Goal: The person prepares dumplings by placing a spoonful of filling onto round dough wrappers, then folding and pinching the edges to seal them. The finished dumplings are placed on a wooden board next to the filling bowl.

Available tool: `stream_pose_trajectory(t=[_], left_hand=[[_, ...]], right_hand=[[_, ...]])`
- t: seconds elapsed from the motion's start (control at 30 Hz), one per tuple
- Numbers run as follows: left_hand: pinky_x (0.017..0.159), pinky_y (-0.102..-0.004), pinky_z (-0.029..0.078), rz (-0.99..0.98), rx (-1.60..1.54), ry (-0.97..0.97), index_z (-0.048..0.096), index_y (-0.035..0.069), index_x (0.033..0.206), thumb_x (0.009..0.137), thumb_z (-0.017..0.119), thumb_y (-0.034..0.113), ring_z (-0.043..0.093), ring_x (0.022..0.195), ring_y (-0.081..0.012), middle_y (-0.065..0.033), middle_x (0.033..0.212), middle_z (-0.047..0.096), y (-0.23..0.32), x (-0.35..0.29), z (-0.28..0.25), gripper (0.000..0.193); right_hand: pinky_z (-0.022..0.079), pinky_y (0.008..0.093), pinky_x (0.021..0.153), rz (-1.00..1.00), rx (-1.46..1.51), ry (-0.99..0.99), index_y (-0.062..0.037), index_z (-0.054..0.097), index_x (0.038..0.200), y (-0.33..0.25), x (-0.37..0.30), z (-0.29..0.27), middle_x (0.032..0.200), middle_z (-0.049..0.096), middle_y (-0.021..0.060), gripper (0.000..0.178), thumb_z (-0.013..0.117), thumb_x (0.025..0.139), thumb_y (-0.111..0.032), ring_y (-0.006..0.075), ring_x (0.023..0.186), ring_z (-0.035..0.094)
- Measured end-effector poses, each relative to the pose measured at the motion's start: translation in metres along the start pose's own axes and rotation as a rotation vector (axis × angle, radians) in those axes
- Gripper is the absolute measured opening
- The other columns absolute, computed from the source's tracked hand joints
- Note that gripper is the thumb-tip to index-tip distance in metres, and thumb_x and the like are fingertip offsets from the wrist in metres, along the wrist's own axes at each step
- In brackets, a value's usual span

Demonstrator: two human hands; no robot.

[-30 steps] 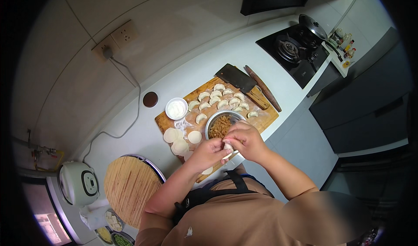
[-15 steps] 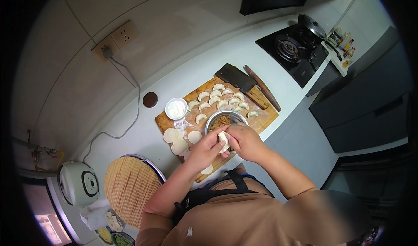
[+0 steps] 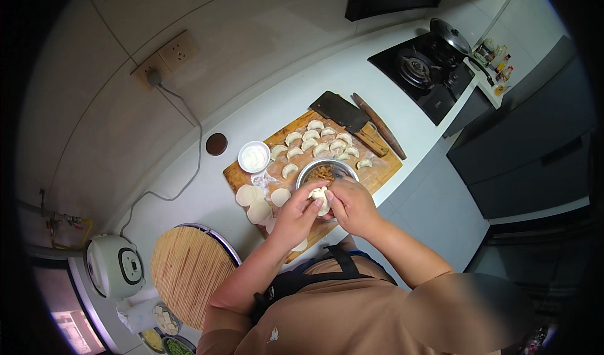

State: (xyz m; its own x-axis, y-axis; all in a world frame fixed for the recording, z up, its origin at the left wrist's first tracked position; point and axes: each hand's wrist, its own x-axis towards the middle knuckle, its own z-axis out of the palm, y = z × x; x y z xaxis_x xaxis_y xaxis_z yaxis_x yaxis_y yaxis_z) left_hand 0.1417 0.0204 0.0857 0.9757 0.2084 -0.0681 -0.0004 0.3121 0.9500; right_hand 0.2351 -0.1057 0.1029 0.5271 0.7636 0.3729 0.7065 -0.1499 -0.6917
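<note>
Between my two hands is a pale dumpling, partly covered by fingers. My left hand supports it from the left, and my right hand pinches its edge from the right. Both are closed on it, just over the near side of a metal bowl with brown filling. Behind the bowl, several folded dumplings lie on a floured wooden cutting board. Round dough wrappers overlap at the board's left end. A white bowl of flour stands at its far left edge.
A cleaver and a rolling pin lie at the board's far right. Left are a round slatted bamboo lid, a rice cooker and a brown round lid. A gas stove with a pan sits at the far right.
The dumpling has turned in my hands and its folded edge now sits differently between the fingers. My right hand has shifted slightly down and left. The things on the board stay put.
</note>
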Motion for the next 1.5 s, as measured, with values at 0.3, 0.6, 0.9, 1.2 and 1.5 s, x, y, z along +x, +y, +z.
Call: stream_pose_trajectory(t=[0.3, 0.6, 0.9, 1.2, 1.5], left_hand=[[0.073, -0.0249, 0.050, 0.044, -0.142, 0.034, 0.047, 0.002, 0.114, 0.093, 0.043, 0.003, 0.058, 0.084, -0.0125, -0.0080, 0.102, 0.054, -0.004, -0.001, -0.003, 0.022], [0.087, -0.0250, 0.043, 0.016, 0.091, 0.054, 0.050, 0.002, 0.119, 0.090, 0.048, 0.003, 0.052, 0.103, -0.0121, -0.0073, 0.114, 0.055, -0.012, -0.005, -0.007, 0.029], [0.084, -0.0238, 0.043, -0.042, -0.074, 0.121, 0.054, 0.002, 0.113, 0.089, 0.051, 0.003, 0.052, 0.097, -0.0104, -0.0052, 0.109, 0.056, -0.005, -0.002, -0.002, 0.024], [0.089, -0.0308, 0.044, -0.030, -0.392, 0.124, 0.051, 0.002, 0.113, 0.092, 0.046, 0.006, 0.053, 0.103, -0.0169, -0.0088, 0.111, 0.054, -0.013, 0.002, -0.005, 0.022], [0.095, -0.0352, 0.041, -0.120, -0.655, 0.193, 0.044, 0.000, 0.119, 0.097, 0.036, 0.024, 0.051, 0.106, -0.0228, -0.0135, 0.114, 0.052, -0.012, 0.002, -0.004, 0.033]], right_hand=[[0.042, 0.0424, 0.064, 0.007, 0.042, 0.009, -0.0023, 0.052, 0.075, -0.004, 0.000, -0.002, 0.071, 0.053, 0.0135, 0.010, 0.053, 0.081, -0.010, 0.0341, 0.070, 0.051], [0.041, 0.0422, 0.063, -0.034, -0.057, -0.009, -0.0026, 0.052, 0.075, -0.003, 0.004, -0.003, 0.071, 0.052, 0.0139, 0.010, 0.053, 0.081, -0.010, 0.0343, 0.069, 0.051], [0.042, 0.0420, 0.062, -0.045, -0.087, 0.001, -0.0024, 0.052, 0.074, -0.002, 0.002, 0.002, 0.071, 0.054, 0.0134, 0.013, 0.056, 0.081, -0.012, 0.0340, 0.068, 0.051], [0.041, 0.0403, 0.060, -0.002, -0.023, 0.011, -0.0029, 0.051, 0.071, 0.000, -0.002, -0.001, 0.066, 0.051, 0.0132, 0.011, 0.057, 0.079, -0.009, 0.0336, 0.064, 0.050], [0.041, 0.0406, 0.065, 0.017, -0.002, 0.016, -0.0022, 0.052, 0.075, 0.004, -0.003, 0.006, 0.073, 0.053, 0.0125, 0.010, 0.059, 0.078, -0.008, 0.0333, 0.071, 0.051]])
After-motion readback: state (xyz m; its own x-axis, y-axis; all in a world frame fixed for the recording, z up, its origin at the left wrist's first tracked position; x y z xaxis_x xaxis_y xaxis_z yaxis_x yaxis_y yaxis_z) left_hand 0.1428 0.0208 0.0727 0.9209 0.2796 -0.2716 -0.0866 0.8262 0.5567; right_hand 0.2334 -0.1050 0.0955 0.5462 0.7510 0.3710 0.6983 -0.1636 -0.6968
